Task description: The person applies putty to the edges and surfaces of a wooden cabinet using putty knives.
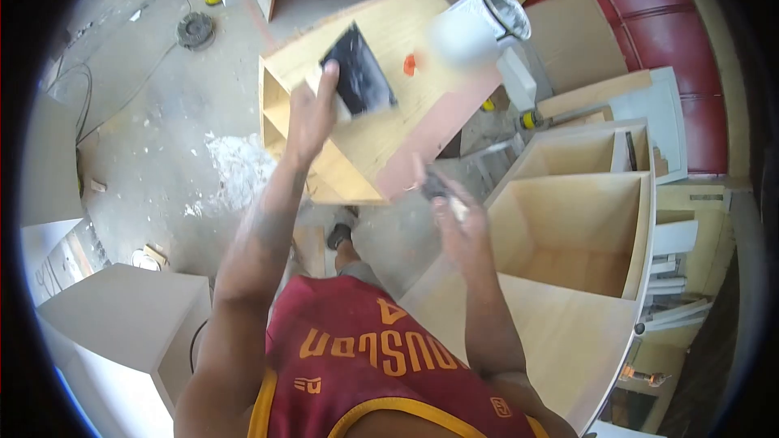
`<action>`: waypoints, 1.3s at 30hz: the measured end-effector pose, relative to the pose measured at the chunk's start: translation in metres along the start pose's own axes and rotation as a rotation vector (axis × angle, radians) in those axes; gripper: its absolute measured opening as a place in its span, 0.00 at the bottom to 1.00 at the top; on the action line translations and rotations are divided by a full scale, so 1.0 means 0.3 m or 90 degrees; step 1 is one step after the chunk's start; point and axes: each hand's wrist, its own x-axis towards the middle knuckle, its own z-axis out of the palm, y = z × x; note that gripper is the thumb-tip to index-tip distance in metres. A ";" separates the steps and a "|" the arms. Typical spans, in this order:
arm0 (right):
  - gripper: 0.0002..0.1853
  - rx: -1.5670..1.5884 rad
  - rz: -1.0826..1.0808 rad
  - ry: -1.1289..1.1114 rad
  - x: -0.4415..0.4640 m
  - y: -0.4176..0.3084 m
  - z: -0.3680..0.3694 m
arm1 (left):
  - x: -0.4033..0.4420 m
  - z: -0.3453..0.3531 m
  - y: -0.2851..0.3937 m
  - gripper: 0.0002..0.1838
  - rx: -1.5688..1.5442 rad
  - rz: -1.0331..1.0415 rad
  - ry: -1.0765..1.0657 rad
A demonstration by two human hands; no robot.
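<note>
Pale wood (388, 15) spreads before hands (311, 118) (464, 227) gripping a flat black plate (360, 73) and blurred tool (435, 187).

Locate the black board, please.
In the head view, the black board is at upper centre, held by the left hand, over the wooden cabinet, left of the orange blob.

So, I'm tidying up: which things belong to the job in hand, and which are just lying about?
Likely in use: black board (left hand), dark tool (right hand), white bucket, wooden cabinet.

Seemingly lying about: dark coil, brown panel.
</note>
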 end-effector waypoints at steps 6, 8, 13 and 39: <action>0.22 -0.031 -0.398 0.157 0.019 -0.104 -0.109 | -0.282 -0.028 0.253 0.24 -0.237 -0.216 -0.177; 0.23 -0.047 -0.517 0.098 0.040 -0.142 -0.107 | -0.297 -0.024 0.282 0.24 -0.270 -0.211 -0.192; 0.23 -0.078 -0.667 0.063 0.060 -0.182 -0.038 | -0.322 -0.041 0.336 0.27 -0.550 -0.267 -0.175; 0.23 -0.526 0.026 0.055 1.174 0.853 -0.680 | 0.034 0.117 -0.128 0.29 -0.294 -0.149 0.197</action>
